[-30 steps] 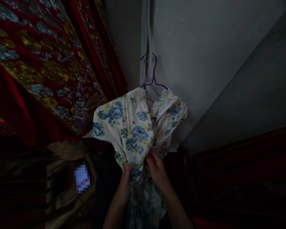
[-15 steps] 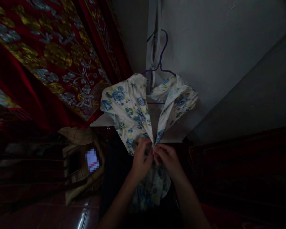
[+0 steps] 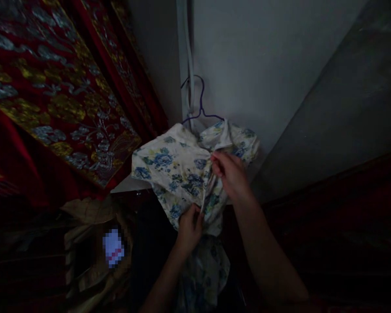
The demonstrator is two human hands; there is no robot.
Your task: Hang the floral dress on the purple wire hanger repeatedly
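Note:
A white shirt (image 3: 182, 174) with blue flowers and short sleeves hangs on a purple hanger (image 3: 202, 98). My left hand (image 3: 190, 224) pinches the front edge of the shirt low on the chest. Higher up, near the collar, my right hand (image 3: 230, 171) grips the front edge between thumb and fingers. The two front edges lie close together between my hands. Any button at my fingertips is too small and dark to make out. Below my left hand, the shirt's lower part falls in dim folds.
Red cloth (image 3: 65, 87) with gold and silver embroidery hangs at the left. Behind the hanger, a pale cord (image 3: 189, 48) runs down the grey wall (image 3: 263, 56). A tan bag-like object (image 3: 91, 211) sits at lower left, with a blurred-out bright patch on it.
My right hand has risen from beside my left hand to near the collar. The shirt's neck opening has drawn together. The view has shifted, so the hanger appears lower and further left.

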